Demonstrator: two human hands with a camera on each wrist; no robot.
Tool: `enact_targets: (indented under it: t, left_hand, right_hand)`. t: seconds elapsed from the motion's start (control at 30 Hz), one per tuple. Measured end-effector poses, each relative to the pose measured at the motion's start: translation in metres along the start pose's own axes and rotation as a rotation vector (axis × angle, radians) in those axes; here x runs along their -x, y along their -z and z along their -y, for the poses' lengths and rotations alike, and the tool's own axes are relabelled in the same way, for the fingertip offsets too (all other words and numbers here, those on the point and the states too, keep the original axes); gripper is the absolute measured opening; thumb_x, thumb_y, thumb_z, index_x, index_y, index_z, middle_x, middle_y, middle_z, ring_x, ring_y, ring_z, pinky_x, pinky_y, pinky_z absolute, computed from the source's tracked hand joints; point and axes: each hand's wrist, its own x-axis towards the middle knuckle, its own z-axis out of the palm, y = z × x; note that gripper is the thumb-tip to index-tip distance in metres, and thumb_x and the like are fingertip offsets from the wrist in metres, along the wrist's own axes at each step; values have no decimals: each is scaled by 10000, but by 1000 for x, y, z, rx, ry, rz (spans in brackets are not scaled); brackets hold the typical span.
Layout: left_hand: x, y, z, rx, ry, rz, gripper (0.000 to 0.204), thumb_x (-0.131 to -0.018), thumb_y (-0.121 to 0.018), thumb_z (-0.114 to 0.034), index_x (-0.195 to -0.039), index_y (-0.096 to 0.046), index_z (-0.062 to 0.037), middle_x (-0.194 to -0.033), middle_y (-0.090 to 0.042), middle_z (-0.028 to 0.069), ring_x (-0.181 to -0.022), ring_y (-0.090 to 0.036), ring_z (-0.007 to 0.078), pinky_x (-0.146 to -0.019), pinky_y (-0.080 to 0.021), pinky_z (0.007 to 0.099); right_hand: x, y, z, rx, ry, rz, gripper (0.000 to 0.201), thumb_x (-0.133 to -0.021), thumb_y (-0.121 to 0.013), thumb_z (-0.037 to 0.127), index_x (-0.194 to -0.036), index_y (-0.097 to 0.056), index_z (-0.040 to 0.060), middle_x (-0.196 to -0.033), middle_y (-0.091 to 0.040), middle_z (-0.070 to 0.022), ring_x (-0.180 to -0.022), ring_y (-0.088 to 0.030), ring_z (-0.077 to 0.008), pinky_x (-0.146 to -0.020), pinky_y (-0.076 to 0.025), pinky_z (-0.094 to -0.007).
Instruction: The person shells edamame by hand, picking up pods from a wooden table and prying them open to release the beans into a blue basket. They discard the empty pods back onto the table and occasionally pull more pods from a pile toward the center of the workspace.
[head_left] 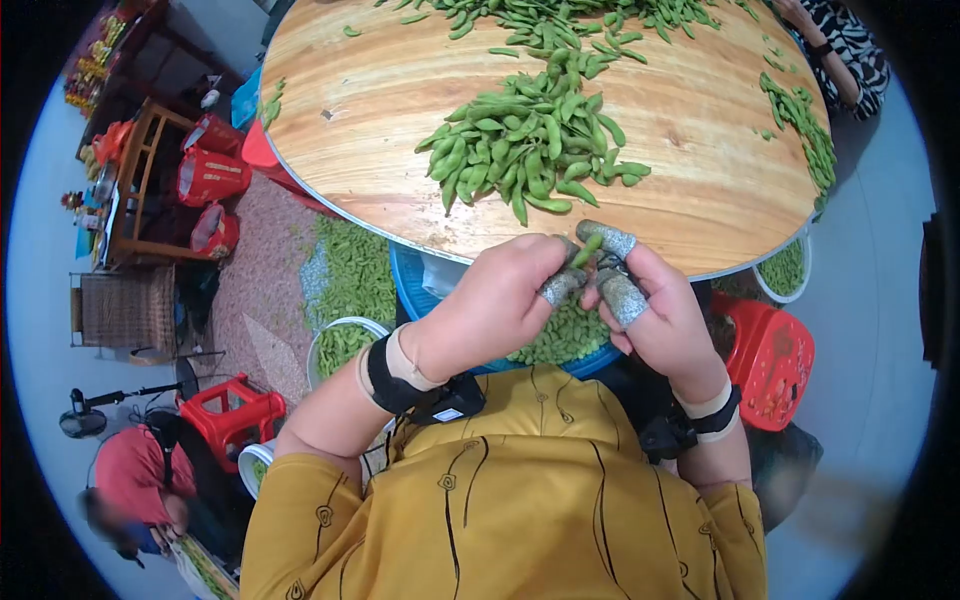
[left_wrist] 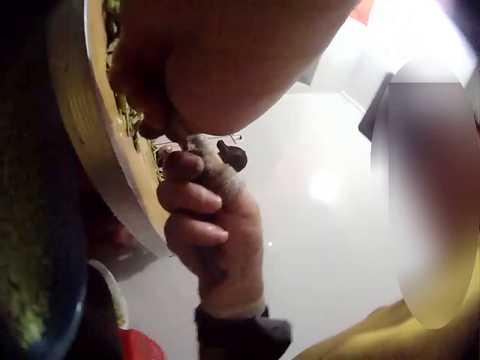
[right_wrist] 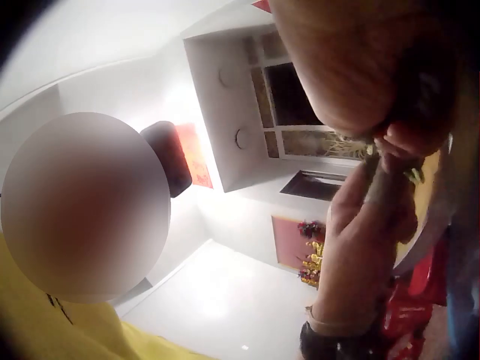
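A green edamame pod is pinched between both hands, just off the near edge of the round wooden table. My left hand holds it with curled thumb and index finger, grey tape round the tips. On the other side, my right hand grips it with taped thumb and forefinger, the other fingers curled below. Under the hands, a blue basin holds light green shelled beans. A heap of edamame pods lies on the table ahead. The wrist views show the fingertips meeting, the pod mostly hidden.
Red stools stand at right and lower left. White buckets of pods and beans flank the basin. More pods cover the floor at left. Another person sits across the table; someone in red bends at lower left.
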Motion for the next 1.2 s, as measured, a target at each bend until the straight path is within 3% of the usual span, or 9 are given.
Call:
enact_targets:
  t: [0.17, 0.23, 0.33, 0.4, 0.5, 0.67, 0.83, 1.03, 1.2]
  left_hand:
    - [4, 3, 6, -236, -121, -105, 132, -880, -572, -103, -971, -584, -9, -707, -569, 115, -632, -569, 237, -597, -463, 322]
    - [5, 26, 3, 1010, 587, 336, 113, -919, -535, -117, -860, -568, -26, -688, -596, 66, -542, -556, 171, -505, -432, 279]
    - [12, 24, 12, 1164, 548, 359, 189, -960, -525, -189, -857, -573, -37, -658, -565, -6, -511, -501, 59, -482, -390, 220]
    - [9, 19, 5, 861, 647, 252, 108, -908, -553, -117, -843, -570, -33, -646, -581, 39, -531, -554, 127, -492, -421, 253]
    - [15, 9, 8, -331, -44, -38, 155, -743, -678, -78, -831, -575, -3, -655, -548, 135, -587, -582, 242, -514, -452, 322]
    - [16, 2, 3, -688, -139, -46, 127, -771, -651, -66, -851, -564, -19, -663, -545, 142, -544, -540, 258, -503, -442, 339]
    - [14, 13, -4, 1107, 739, 91, 107, -928, -538, -112, -910, -559, -9, -719, -566, 52, -525, -491, 123, -495, -422, 264]
    - [23, 7, -4, 506, 461, 183, 128, -896, -458, -19, -971, -559, 4, -722, -572, 52, -566, -543, 137, -537, -448, 257]
    - [34, 0, -4, -81, 24, 46, 291, -718, -488, 62, -998, -551, 16, -785, -561, 187, -725, -579, 370, -653, -470, 401]
  right_hand:
    - [-6, -1, 1, -310, -125, 41, 339, -915, -456, 29, -1248, -516, 52, -767, -552, -1, -513, -420, -32, -432, -352, -173]
    - [-1, -1, 3, -489, -177, 153, 316, -924, -463, 44, -1234, -524, 53, -762, -547, -2, -508, -419, -34, -420, -350, -173]
    - [-4, -2, 1, -671, -223, 291, 286, -933, -476, 79, -1211, -538, 51, -773, -544, -8, -518, -431, -39, -409, -365, -174]
    - [-9, -4, -2, -395, -256, 110, 301, -919, -460, 38, -1211, -533, 44, -794, -556, -18, -546, -459, -44, -420, -402, -186]
    - [-12, -10, -13, -255, -196, 82, 323, -908, -424, -2, -1213, -524, 35, -803, -566, -22, -575, -485, -48, -432, -427, -196]
    - [-12, -12, -13, -210, -140, 48, 334, -907, -408, -1, -1222, -515, 34, -808, -572, -22, -556, -484, -50, -439, -433, -198]
    - [-1, -9, -14, -336, -121, 61, 324, -917, -424, 26, -1228, -511, 42, -799, -574, -21, -531, -472, -43, -441, -429, -189]
    - [-3, -8, -20, -26, -93, -79, 317, -892, -519, 48, -1209, -523, 30, -758, -580, -10, -562, -499, -49, -470, -439, -223]
    - [-10, -17, -33, 801, 313, -177, 307, -716, -634, 66, -990, -518, -9, -755, -595, -157, -663, -592, -334, -629, -487, -412]
